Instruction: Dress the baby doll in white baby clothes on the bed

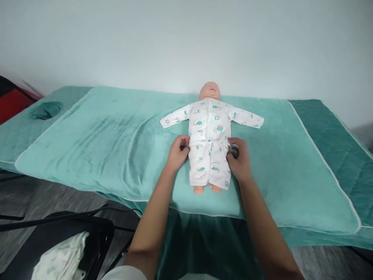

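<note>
A baby doll (210,90) lies on its back on the green bed cover, head toward the wall. It wears a white printed long-sleeved shirt (208,120) with its sleeves spread wide, and matching white pants (201,167). The bare feet show below the pant legs; the doll's hands are hidden inside the sleeves. At the waist on the left side, my left hand (177,153) has its fingers curled in a pinch at the pants' top edge. My right hand (240,158) pinches at the opposite side of the waist, where the shirt hem meets the pants. Both fingertips are partly hidden by fabric.
The light green cover (116,136) is wrinkled left of the doll. A face hole (46,110) is at the bed's left end. Below left stands a black chair (26,249) with white cloth (62,258) on it. A white wall (186,42) runs behind the bed.
</note>
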`<act>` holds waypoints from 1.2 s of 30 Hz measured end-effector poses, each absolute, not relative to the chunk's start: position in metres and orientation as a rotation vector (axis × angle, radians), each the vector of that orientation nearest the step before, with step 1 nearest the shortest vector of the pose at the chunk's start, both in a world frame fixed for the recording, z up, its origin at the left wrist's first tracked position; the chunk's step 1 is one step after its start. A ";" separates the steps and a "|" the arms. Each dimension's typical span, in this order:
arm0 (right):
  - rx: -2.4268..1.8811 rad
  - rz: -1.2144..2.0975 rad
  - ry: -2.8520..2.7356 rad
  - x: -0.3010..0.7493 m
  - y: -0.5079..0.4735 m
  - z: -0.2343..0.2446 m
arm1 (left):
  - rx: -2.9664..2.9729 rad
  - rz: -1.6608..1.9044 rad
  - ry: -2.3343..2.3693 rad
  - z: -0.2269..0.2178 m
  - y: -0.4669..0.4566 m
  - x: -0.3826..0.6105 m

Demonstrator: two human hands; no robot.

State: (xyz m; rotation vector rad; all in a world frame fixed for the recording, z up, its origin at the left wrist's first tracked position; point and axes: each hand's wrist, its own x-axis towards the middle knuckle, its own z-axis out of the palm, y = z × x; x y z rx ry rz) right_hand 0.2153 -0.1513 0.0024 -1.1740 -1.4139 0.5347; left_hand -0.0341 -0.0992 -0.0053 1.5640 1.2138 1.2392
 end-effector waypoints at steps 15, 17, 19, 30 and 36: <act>-1.552 0.259 -1.133 0.215 -0.152 -0.004 | 1.842 1.306 1.684 -0.013 -0.123 -0.030; -1.526 0.263 -1.155 0.215 -0.152 -0.003 | 1.860 1.339 1.707 -0.013 -0.127 -0.030; -1.518 0.274 -1.156 0.215 -0.153 -0.002 | 1.888 1.355 1.701 -0.012 -0.131 -0.030; -1.463 0.364 -1.266 0.267 -0.128 -0.006 | 1.775 1.322 2.058 -0.015 -0.070 -0.065; -1.946 0.056 -1.122 0.341 -0.061 -0.005 | 1.758 0.845 2.291 -0.011 -0.024 -0.086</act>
